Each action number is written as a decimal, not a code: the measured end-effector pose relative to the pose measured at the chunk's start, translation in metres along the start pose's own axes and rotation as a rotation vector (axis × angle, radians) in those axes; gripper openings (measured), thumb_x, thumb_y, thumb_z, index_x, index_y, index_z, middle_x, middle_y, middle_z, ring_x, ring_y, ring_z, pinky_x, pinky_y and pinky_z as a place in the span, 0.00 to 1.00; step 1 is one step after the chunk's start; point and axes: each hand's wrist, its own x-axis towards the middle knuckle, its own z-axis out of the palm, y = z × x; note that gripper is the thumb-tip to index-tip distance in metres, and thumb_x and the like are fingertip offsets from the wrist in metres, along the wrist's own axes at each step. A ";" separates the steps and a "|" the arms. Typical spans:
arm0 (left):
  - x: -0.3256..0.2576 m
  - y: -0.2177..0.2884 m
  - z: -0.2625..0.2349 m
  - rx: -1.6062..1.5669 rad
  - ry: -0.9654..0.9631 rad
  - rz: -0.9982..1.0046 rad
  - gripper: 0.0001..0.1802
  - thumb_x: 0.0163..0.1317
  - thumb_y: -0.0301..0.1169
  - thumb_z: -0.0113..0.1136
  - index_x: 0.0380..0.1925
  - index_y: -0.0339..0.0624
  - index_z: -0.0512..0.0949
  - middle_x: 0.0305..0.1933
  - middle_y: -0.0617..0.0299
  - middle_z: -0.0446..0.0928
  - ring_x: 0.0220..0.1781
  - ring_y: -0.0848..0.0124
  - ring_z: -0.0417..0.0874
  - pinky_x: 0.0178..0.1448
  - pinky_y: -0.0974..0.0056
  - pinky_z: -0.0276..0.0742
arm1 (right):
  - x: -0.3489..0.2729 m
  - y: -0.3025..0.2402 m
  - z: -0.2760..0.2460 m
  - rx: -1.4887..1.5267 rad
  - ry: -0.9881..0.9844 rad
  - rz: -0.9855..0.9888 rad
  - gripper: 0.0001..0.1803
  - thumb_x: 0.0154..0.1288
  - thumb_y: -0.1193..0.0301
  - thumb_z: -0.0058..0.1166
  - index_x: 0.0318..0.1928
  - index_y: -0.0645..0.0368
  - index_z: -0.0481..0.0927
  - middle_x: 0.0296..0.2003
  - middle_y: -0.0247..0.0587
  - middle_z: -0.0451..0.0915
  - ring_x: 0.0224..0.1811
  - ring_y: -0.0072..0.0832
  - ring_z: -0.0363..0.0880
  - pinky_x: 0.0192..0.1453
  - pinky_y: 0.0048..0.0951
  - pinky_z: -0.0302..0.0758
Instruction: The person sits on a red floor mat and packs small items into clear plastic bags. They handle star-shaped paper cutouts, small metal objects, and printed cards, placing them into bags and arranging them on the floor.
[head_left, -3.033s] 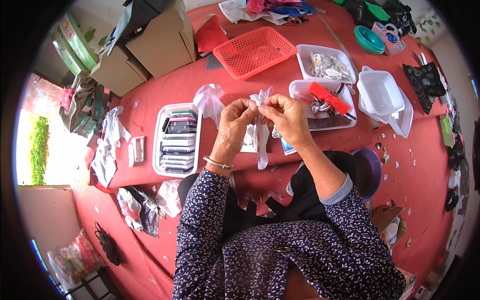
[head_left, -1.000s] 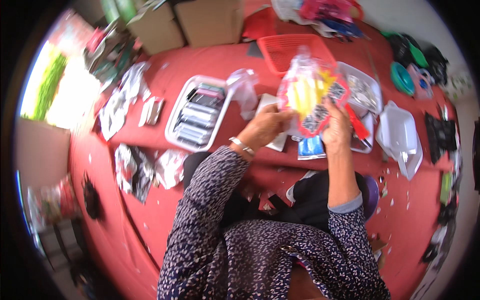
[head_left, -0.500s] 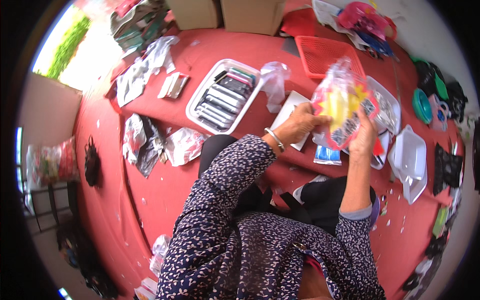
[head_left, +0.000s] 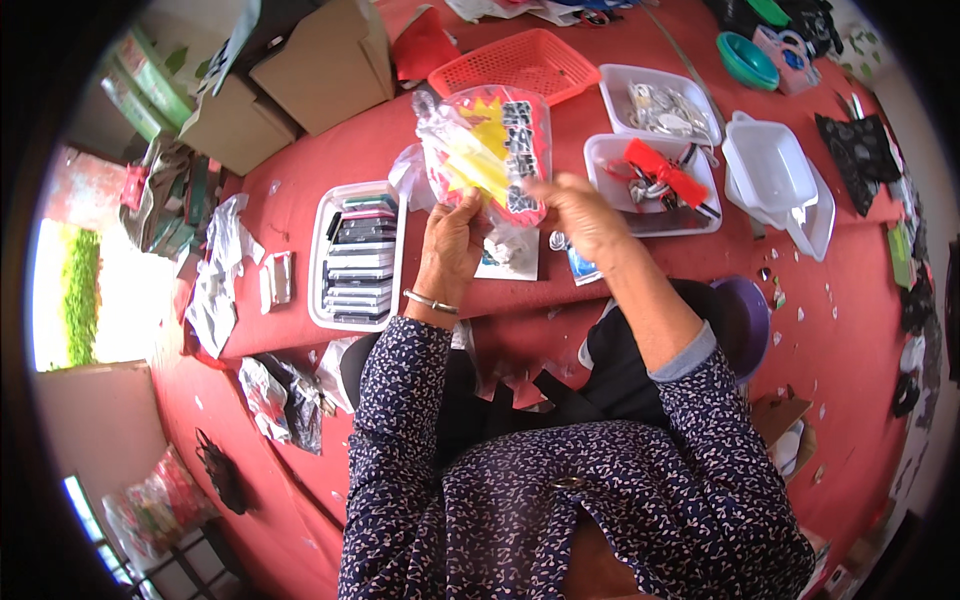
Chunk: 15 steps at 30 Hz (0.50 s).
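Up in front of me is a flat printed pack in pink, yellow and black, with crinkled clear plastic over its left side. My left hand grips its lower edge, thumb on the front. At its lower right edge, my right hand has its fingers bent against the pack, slightly smeared by motion. Below the pack, a white square piece with a crumpled clear lump on it lies on the red cloth. Next to that is a blue packet, partly hidden by my right hand.
A white tub with rows of flat dark and white cases stands at left. Beyond the pack is a red mesh basket. To the right are white tubs of cables and red items, nested pale tubs and a purple basin.
My view has swung to the right, so the scene sits further left. Both hands have brought the pack in front of me, and it now stands more upright.
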 end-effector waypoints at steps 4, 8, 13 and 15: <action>0.000 -0.003 -0.006 0.045 -0.097 -0.063 0.06 0.56 0.24 0.54 0.35 0.39 0.72 0.30 0.65 0.75 0.27 0.77 0.75 0.33 0.74 0.73 | -0.002 0.008 0.008 -0.023 0.097 -0.108 0.11 0.50 0.77 0.54 0.36 0.70 0.76 0.31 0.41 0.78 0.31 0.22 0.75 0.36 0.24 0.70; 0.001 0.014 -0.009 -0.005 -0.115 -0.112 0.19 0.57 0.37 0.54 0.45 0.40 0.69 0.47 0.60 0.72 0.48 0.67 0.73 0.52 0.56 0.69 | 0.002 0.002 0.005 -0.187 0.071 -0.334 0.11 0.49 0.78 0.52 0.35 0.70 0.78 0.28 0.42 0.79 0.27 0.21 0.77 0.29 0.24 0.73; -0.002 0.023 -0.017 -0.021 -0.027 -0.132 0.17 0.54 0.31 0.58 0.43 0.39 0.70 0.41 0.60 0.76 0.44 0.66 0.77 0.51 0.61 0.71 | 0.005 0.026 0.008 -0.435 -0.022 -0.338 0.12 0.51 0.78 0.52 0.38 0.69 0.76 0.30 0.38 0.79 0.29 0.17 0.73 0.36 0.23 0.71; 0.008 0.024 -0.054 0.056 0.051 -0.134 0.15 0.54 0.29 0.57 0.43 0.39 0.71 0.44 0.60 0.75 0.47 0.65 0.75 0.53 0.59 0.70 | -0.002 0.016 0.014 -0.390 -0.030 -0.288 0.11 0.51 0.78 0.52 0.37 0.69 0.77 0.29 0.38 0.79 0.29 0.17 0.73 0.36 0.23 0.71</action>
